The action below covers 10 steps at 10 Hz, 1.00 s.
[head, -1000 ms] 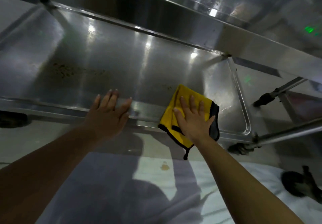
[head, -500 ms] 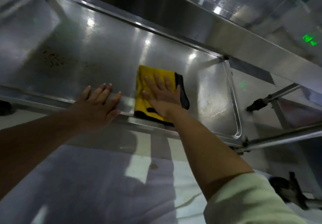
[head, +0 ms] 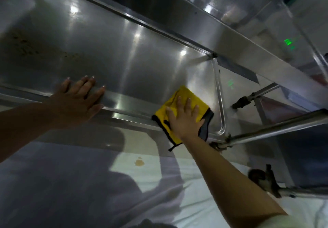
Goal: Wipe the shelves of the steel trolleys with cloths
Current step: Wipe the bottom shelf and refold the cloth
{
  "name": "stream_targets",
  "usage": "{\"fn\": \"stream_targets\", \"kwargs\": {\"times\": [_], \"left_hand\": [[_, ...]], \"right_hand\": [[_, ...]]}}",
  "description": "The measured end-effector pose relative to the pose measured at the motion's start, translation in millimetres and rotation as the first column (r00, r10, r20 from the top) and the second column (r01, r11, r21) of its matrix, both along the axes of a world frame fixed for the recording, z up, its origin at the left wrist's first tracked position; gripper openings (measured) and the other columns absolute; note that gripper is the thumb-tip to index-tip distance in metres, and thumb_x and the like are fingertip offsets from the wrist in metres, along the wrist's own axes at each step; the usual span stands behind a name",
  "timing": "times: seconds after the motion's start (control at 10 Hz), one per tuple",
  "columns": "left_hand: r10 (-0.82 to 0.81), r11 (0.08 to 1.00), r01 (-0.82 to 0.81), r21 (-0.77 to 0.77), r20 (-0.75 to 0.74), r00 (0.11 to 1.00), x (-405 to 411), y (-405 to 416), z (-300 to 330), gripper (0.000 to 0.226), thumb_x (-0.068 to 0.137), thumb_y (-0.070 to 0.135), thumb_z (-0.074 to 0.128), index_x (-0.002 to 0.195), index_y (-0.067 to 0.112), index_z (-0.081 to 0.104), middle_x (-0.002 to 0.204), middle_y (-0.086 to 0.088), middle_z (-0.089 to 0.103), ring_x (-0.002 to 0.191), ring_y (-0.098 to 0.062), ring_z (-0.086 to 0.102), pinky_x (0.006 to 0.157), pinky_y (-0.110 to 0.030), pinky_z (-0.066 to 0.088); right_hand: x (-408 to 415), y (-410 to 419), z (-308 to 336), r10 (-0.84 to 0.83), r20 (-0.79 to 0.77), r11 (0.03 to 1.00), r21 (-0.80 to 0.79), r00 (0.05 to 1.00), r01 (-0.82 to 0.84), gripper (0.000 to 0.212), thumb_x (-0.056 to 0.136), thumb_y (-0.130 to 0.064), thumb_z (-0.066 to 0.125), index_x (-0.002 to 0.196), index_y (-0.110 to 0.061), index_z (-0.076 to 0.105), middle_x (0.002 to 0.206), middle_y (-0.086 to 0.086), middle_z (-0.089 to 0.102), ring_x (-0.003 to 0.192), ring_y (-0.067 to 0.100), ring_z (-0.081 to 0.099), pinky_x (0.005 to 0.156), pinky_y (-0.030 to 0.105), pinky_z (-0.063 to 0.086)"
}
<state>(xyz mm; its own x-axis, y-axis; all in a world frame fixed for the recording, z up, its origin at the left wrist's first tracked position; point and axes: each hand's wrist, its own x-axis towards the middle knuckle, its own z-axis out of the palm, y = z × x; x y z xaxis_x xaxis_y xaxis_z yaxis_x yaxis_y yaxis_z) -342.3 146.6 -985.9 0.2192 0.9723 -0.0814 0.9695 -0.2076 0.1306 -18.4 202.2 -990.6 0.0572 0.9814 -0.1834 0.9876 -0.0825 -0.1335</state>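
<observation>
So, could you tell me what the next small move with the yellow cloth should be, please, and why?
Probably slide the folded yellow cloth with black edging leftward: the right hand presses it flat near the steel shelf's right front corner, while brownish specks remain at far left. The left hand braces on the front rim.

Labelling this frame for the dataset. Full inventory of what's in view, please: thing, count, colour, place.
Steel trolley shelf: 1, silver, fills upper left and centre.
Upper steel shelf: 1, silver, above it, top right.
Folded microfibre cloth: 1, yellow with dark edging, near-right corner of the shelf, overhanging its front rim.
Brown specks: a patch, far left of the shelf.
Steel frame tube: 1, silver, right.
Caster wheel: 1, dark, lower right.
Floor stain: 1, brownish, pale floor.
Left hand: flat on the front rim.
Right hand: flat, pressing the cloth.
</observation>
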Motion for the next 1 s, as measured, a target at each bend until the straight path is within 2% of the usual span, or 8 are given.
{"fn": "stream_targets", "kwargs": {"times": [0.1, 0.2, 0.3, 0.4, 0.5, 0.7, 0.9, 1.0], "left_hand": [[0.045, 0.997, -0.047, -0.060, -0.027, 0.999, -3.7, 1.8, -2.9, 0.132, 0.051, 0.074, -0.044, 0.153, 0.015, 0.015, 0.161, -0.014, 0.004, 0.148, -0.030, 0.001, 0.118, -0.047, -0.005], [-0.001, 0.999, 0.002, 0.038, -0.031, 1.000, 2.9, -1.3, 3.8, 0.116, 0.073, 0.070, -0.031, 0.147, 0.007, 0.033, 0.154, -0.026, 0.023, 0.142, -0.042, 0.024, 0.113, -0.061, 0.014], [0.032, 0.985, -0.021, 0.169, -0.064, 0.997, 6.9, -4.6, 5.4, 0.085, 0.099, 0.050, 0.001, 0.122, -0.005, 0.061, 0.125, -0.040, 0.052, 0.109, -0.056, 0.055, 0.086, -0.070, 0.041], [0.050, 0.984, -0.041, 0.171, -0.053, 0.997, 11.6, -6.7, 4.0, 0.077, 0.101, 0.045, 0.008, 0.119, -0.004, 0.064, 0.121, -0.039, 0.055, 0.104, -0.054, 0.059, 0.082, -0.068, 0.044], [0.031, 0.993, -0.028, 0.119, -0.023, 0.999, 12.6, -5.4, 6.3, 0.084, 0.099, 0.049, 0.002, 0.122, -0.005, 0.061, 0.124, -0.040, 0.052, 0.109, -0.057, 0.055, 0.087, -0.071, 0.039], [0.005, 0.992, -0.005, 0.126, 0.002, 1.000, 5.3, -4.6, 4.0, 0.084, 0.099, 0.050, 0.000, 0.126, -0.004, 0.058, 0.129, -0.039, 0.049, 0.114, -0.055, 0.053, 0.090, -0.069, 0.039], [0.016, 0.988, -0.020, 0.152, 0.022, 1.000, 5.2, -3.2, -5.7, 0.106, 0.080, 0.064, -0.028, 0.146, 0.010, 0.035, 0.151, -0.027, 0.027, 0.141, -0.041, 0.029, 0.109, -0.059, 0.019], [0.057, 0.986, -0.057, 0.154, 0.002, 0.998, 6.0, -1.4, -12.2, 0.085, 0.088, 0.059, -0.016, 0.151, 0.017, 0.022, 0.157, -0.021, 0.014, 0.146, -0.034, 0.016, 0.113, -0.055, 0.012]], "right_hand": [[16.8, -7.6, 6.6, 0.299, 0.000, 0.954, 0.003, 0.954, -0.299, 0.067, 0.078, -0.082, 0.005, 0.139, -0.061, -0.013, 0.160, -0.016, -0.009, 0.147, 0.021, -0.013, 0.111, 0.064, -0.003], [56.8, 12.7, 16.4, 0.466, 0.065, 0.885, -0.022, 0.882, -0.465, 0.066, 0.083, -0.079, 0.008, 0.142, -0.054, -0.006, 0.160, -0.014, -0.005, 0.148, 0.017, -0.010, 0.116, 0.057, 0.006], [98.5, 36.5, 14.9, 0.166, 0.042, 0.986, -0.012, 0.985, -0.166, 0.076, 0.079, -0.076, 0.008, 0.148, -0.046, -0.001, 0.161, -0.010, -0.009, 0.147, 0.016, -0.013, 0.117, 0.058, 0.001], [83.9, 50.1, 7.1, -0.228, 0.017, 0.973, -0.010, 0.973, 0.229, 0.069, 0.087, -0.075, 0.015, 0.148, -0.048, -0.002, 0.161, -0.011, -0.011, 0.147, 0.021, -0.012, 0.111, 0.067, 0.000], [35.2, 61.4, 7.0, -0.480, -0.043, 0.877, -0.017, 0.876, 0.480, 0.072, 0.086, -0.076, 0.015, 0.149, -0.045, -0.005, 0.161, -0.006, -0.011, 0.147, 0.030, -0.011, 0.102, 0.076, -0.001], [36.5, 18.2, 6.1, -0.331, -0.009, 0.943, -0.032, 0.944, 0.331, 0.076, 0.083, -0.080, 0.011, 0.148, -0.046, -0.006, 0.161, -0.005, -0.011, 0.146, 0.032, -0.010, 0.104, 0.074, 0.002], [49.8, -25.3, 8.6, -0.507, 0.040, 0.861, -0.018, 0.861, 0.508, 0.074, 0.085, -0.078, 0.015, 0.149, -0.044, 0.002, 0.162, 0.004, -0.005, 0.146, 0.035, -0.006, 0.108, 0.069, -0.002], [19.4, -17.2, 15.2, -0.546, 0.018, 0.837, -0.017, 0.838, 0.546, 0.073, 0.088, -0.073, 0.021, 0.151, -0.039, 0.009, 0.161, 0.012, 0.003, 0.145, 0.041, 0.002, 0.107, 0.072, -0.001]]}}
